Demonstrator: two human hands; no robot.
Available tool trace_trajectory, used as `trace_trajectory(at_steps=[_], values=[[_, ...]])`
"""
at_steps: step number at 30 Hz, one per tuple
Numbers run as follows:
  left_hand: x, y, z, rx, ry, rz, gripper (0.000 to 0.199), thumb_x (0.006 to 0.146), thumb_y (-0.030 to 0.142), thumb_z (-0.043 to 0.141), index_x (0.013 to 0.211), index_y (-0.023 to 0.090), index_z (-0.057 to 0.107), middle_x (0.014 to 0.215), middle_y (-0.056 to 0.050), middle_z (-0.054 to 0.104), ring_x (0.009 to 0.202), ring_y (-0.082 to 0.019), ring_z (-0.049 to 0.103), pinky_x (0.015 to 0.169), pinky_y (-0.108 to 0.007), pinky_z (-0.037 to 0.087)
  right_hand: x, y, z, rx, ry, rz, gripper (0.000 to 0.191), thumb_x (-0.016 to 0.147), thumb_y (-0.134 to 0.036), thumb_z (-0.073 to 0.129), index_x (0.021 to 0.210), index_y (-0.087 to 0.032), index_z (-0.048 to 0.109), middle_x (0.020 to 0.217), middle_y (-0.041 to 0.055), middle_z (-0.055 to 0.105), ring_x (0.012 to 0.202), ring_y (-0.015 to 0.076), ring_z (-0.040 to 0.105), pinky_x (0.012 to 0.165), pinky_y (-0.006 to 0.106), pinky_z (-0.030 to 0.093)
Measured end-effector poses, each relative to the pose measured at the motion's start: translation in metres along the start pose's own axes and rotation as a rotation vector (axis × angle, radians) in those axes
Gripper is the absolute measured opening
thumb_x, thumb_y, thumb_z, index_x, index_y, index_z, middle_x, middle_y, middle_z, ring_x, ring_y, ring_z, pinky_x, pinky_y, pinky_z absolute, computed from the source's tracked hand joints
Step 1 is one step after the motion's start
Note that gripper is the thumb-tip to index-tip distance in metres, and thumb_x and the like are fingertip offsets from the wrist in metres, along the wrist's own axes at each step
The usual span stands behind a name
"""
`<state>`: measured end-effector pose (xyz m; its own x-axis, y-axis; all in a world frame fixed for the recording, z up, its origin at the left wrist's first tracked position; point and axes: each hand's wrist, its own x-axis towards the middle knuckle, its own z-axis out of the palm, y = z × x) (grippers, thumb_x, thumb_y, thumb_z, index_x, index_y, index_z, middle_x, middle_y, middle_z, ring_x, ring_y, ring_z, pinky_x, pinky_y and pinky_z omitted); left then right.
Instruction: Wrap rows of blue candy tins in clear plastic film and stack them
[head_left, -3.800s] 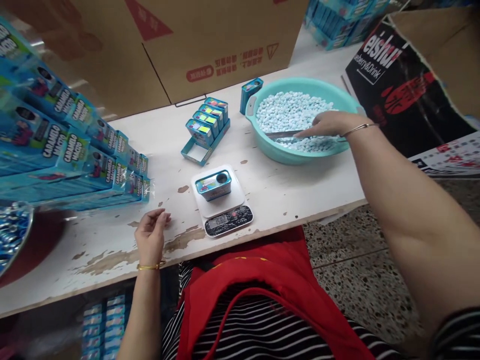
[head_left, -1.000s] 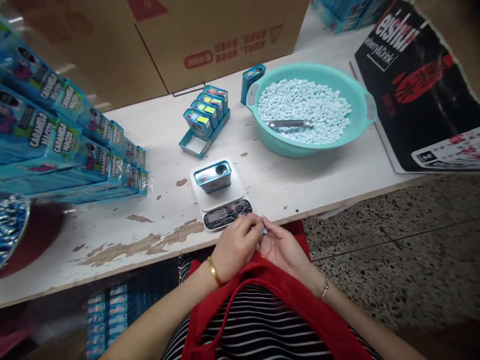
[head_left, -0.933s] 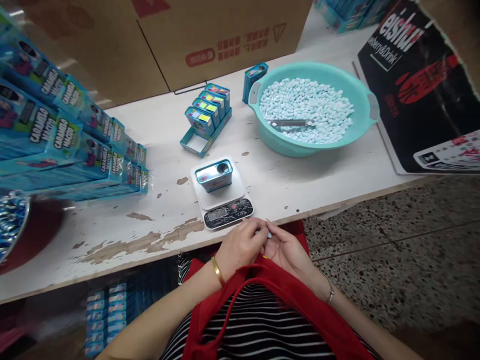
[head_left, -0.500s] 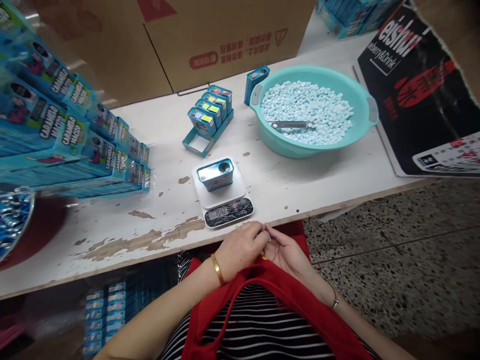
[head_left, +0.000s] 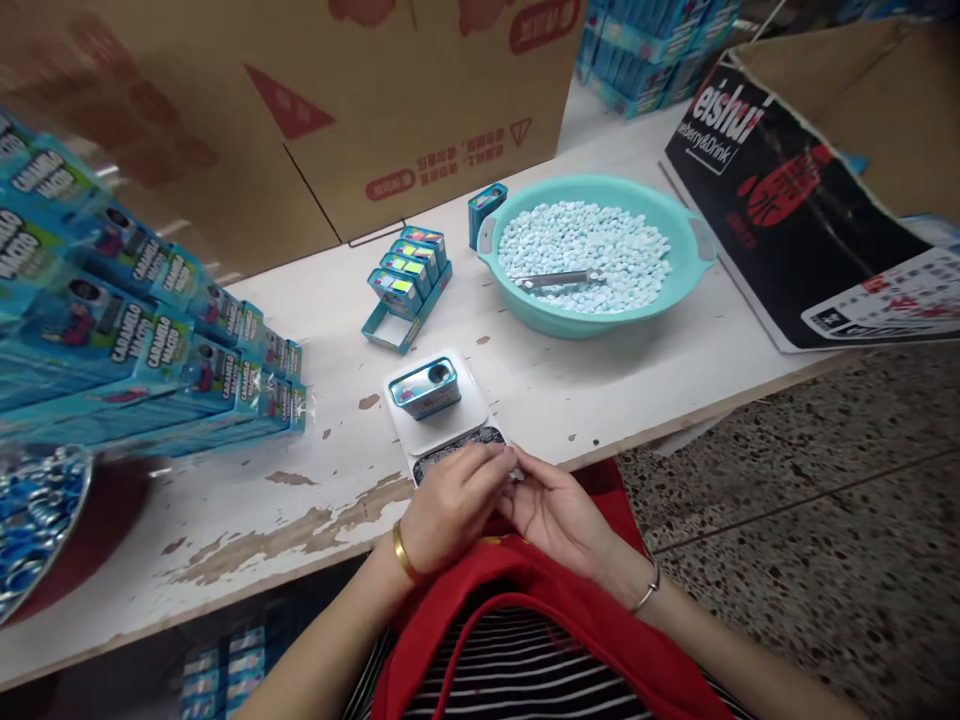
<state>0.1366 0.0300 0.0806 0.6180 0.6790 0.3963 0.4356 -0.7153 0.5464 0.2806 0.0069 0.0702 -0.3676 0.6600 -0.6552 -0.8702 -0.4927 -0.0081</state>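
My left hand [head_left: 459,492] reaches over the front of the kitchen scale, its fingers pressed together against my right hand and covering most of the display. Palm up and cupped, my right hand [head_left: 559,515] meets it at the fingertips. A small whitish bit shows between the fingers; I cannot make out what it is. On the white scale [head_left: 471,402] stands a blue tin [head_left: 426,388] with a round hole in its silver top. Behind it, a turquoise basin [head_left: 577,322] is heaped with pale blue candies [head_left: 600,245], and a metal scoop [head_left: 551,280] lies on them.
A blue tray [head_left: 388,330] holds several tins, and one tin [head_left: 486,210] stands beside the basin. Stacked candy boxes [head_left: 150,340] and a red bowl [head_left: 112,530] of blue-silver pieces occupy the left. A large carton [head_left: 315,110] closes the back; a black box [head_left: 772,210] stands right.
My head view has shifted, so the table things sit lower in the picture. Both hands, still together, have moved up and left over the scale's display, which was visible before.
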Motion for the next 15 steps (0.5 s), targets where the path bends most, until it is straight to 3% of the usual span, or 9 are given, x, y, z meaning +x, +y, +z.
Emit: trace_trajectory(at_steps=[4,6,8,12,15], values=[[0.023,-0.021,-0.03,0.09,0.27,-0.103,0.022,0.086,0.01,0.058,0.107,0.016,0.057,0.088,-0.005,0.062,0.081,-0.014,0.058,0.069,-0.026,0.048,0.005,-0.004,0.011,-0.047,-0.054,-0.002,0.013,0.089,-0.014,0.055,0.093,-0.006,0.064,0.097,0.0133,0.068,0.096,0.018,0.066,0.091,0.029,0.054],[0.032,-0.035,-0.042,0.204,0.328,-0.149,0.018,0.085,0.013,0.06,0.103,0.018,0.058,0.088,-0.004,0.064,0.082,-0.015,0.058,0.073,-0.03,0.046,0.008,-0.008,0.013,-0.077,-0.044,-0.018,0.013,0.086,-0.015,0.059,0.094,-0.006,0.064,0.1,0.0152,0.067,0.101,0.0204,0.065,0.092,0.029,0.054],[0.036,-0.048,-0.05,0.304,0.265,-0.19,0.019,0.086,0.022,0.062,0.105,0.019,0.059,0.095,-0.005,0.065,0.087,-0.018,0.058,0.079,-0.035,0.043,0.01,-0.012,0.011,-0.08,-0.02,-0.053,0.014,0.084,-0.015,0.062,0.093,-0.005,0.064,0.1,0.0155,0.067,0.101,0.0217,0.065,0.091,0.029,0.054],[0.032,-0.068,-0.056,0.428,0.047,-0.295,0.054,0.078,0.046,0.069,0.123,0.02,0.052,0.117,-0.011,0.06,0.104,-0.027,0.055,0.086,-0.042,0.039,0.015,-0.024,-0.001,-0.04,0.049,-0.133,0.012,0.082,-0.015,0.065,0.09,-0.006,0.066,0.093,0.0138,0.068,0.097,0.0216,0.066,0.088,0.028,0.056],[0.041,-0.079,-0.056,0.422,-0.098,-0.309,0.039,0.082,0.041,0.065,0.113,0.02,0.055,0.101,-0.006,0.065,0.092,-0.024,0.058,0.078,-0.039,0.039,0.021,-0.033,-0.012,-0.018,0.085,-0.189,0.012,0.08,-0.015,0.068,0.089,-0.007,0.067,0.093,0.0125,0.069,0.096,0.0207,0.067,0.086,0.028,0.057]])
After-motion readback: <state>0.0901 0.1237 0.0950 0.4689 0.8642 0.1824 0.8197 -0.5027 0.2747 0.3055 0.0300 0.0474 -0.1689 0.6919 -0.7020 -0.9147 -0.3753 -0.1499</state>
